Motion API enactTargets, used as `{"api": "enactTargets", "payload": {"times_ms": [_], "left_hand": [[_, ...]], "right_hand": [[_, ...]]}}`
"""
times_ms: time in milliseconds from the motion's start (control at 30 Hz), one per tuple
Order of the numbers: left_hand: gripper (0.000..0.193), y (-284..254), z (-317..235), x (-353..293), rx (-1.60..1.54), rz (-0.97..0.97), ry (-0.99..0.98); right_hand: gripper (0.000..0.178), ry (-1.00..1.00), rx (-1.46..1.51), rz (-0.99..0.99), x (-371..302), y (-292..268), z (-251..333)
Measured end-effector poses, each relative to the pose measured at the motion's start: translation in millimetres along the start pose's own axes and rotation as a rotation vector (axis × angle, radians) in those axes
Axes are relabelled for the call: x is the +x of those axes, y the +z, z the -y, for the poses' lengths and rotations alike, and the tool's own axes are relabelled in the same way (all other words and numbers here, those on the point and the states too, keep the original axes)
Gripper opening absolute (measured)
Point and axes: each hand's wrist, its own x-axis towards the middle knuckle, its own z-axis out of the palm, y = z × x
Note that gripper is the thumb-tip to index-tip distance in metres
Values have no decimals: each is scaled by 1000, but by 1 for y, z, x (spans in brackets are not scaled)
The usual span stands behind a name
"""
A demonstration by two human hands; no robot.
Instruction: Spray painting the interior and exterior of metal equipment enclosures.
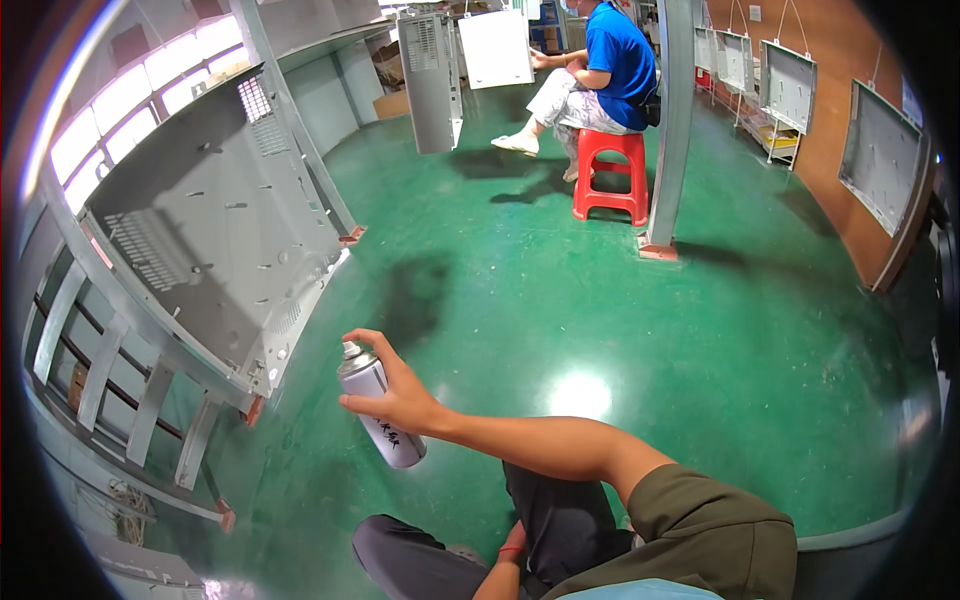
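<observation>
— Okay, so what's the person's right hand (pixel 400 385) doing?

— Wrapped snugly round a pale spray can (pixel 394 440), index finger (pixel 362 335) up at the nozzle (pixel 350 349). The can's held out above the green floor (pixel 520 310), tilted a bit, with that big grey metal panel (pixel 220 230) off to its left, apart from it.

— And the left?

— Left hand (pixel 517 534) is down between the dark trouser legs (pixel 565 510), mostly hidden, so no telling whether it's gripping anything.

— Which step is that, then?

— Probably lining up the can for a spray, at a guess. No mist shows, so can't say if the nozzle's being pressed.

— What would the next move need?

— Likely a steady wrist, the nozzle turned toward the panel and an even push from that finger. Worth minding drift too: there's a co-worker (pixel 620 60) sitting on a red stool (pixel 610 150) further back.
</observation>
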Motion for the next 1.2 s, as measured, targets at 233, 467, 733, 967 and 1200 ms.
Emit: {"api": "enactTargets", "payload": {"times_ms": [233, 467, 733, 967, 1200], "left_hand": [[41, -2, 2, -2, 12, 24, -7], [42, -56, 8, 8, 168, 109, 74], [43, -292, -52, -8, 652, -118, 149], [42, -372, -201, -89, 563, -343, -208], [44, -389, -128, -116, 240, -282, -538]], "right_hand": [[79, 27, -6, 15, -1, -2, -3], [78, 50, -52, 20, -1, -3, -5], [79, -5, 13, -68, 1, 2, -10], [78, -75, -82, -116, 0, 2, -23], [77, -344, -136, -192, 25, -11, 4]]}}
